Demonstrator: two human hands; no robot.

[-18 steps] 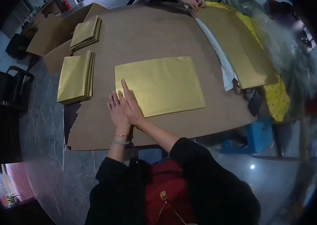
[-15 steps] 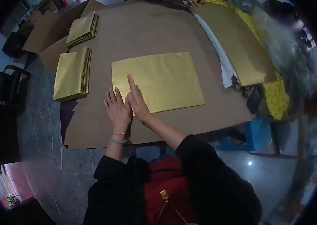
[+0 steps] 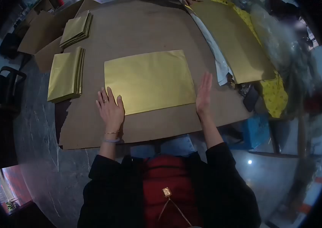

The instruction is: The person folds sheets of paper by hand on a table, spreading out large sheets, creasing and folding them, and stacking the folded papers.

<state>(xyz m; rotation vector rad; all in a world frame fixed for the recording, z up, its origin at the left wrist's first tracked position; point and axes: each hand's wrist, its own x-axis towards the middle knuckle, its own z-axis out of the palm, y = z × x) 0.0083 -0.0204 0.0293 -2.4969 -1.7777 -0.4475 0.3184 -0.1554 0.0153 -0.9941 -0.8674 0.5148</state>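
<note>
A gold paper sheet (image 3: 151, 81), apparently folded along its near edge, lies flat on the brown cardboard table cover (image 3: 157, 127). My left hand (image 3: 110, 112) rests with spread fingers on the sheet's near left corner. By the right edge of the sheet, my right hand (image 3: 204, 95) is held on its side, fingers stretched out and together, gripping nothing. Whether it touches the paper I cannot tell. Left of the sheet sits a stack of folded gold paper (image 3: 65, 76), and behind it a second gold stack (image 3: 76, 29).
A larger pile of gold sheets (image 3: 233, 41) with a white wrapper edge (image 3: 211, 41) lies at the right. Another person's hand shows at the top edge. Yellow printed wrapping (image 3: 274, 97) and clear plastic (image 3: 279, 49) lie beyond. An open cardboard box (image 3: 45, 32) stands far left, a blue stool (image 3: 256, 131) below right.
My right hand has swept across the sheet from beside my left hand to the right edge. My left hand has stayed at the near left corner. The view has shifted slightly.
</note>
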